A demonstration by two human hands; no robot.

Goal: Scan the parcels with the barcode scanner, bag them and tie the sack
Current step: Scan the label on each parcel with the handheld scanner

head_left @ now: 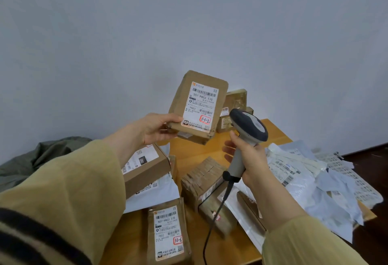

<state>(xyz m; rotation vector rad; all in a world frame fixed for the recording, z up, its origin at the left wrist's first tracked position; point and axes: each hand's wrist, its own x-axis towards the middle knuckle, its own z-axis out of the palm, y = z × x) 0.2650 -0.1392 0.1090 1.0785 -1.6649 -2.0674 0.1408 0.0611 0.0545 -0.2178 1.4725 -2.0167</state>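
Both loose sleeves [69, 183] are mustard-tan; the left carries dark stripes [25, 222].

Left hand [159, 128] raised on an extended forearm, thumb and fingers pinching the parcel [198, 105] at its lower corner. Right hand [251, 159] upright, fingers wrapped round the scanner [248, 127] handle.

left hand [160, 128] holds brown parcel [198, 107] up | right hand [249, 159] grips barcode scanner [248, 130] beside it

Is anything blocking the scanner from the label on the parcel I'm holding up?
Nothing visible does. The left hand grips the brown cardboard parcel at its lower left corner, beside the white label; the grey handheld barcode scanner in the right hand sits right of it.
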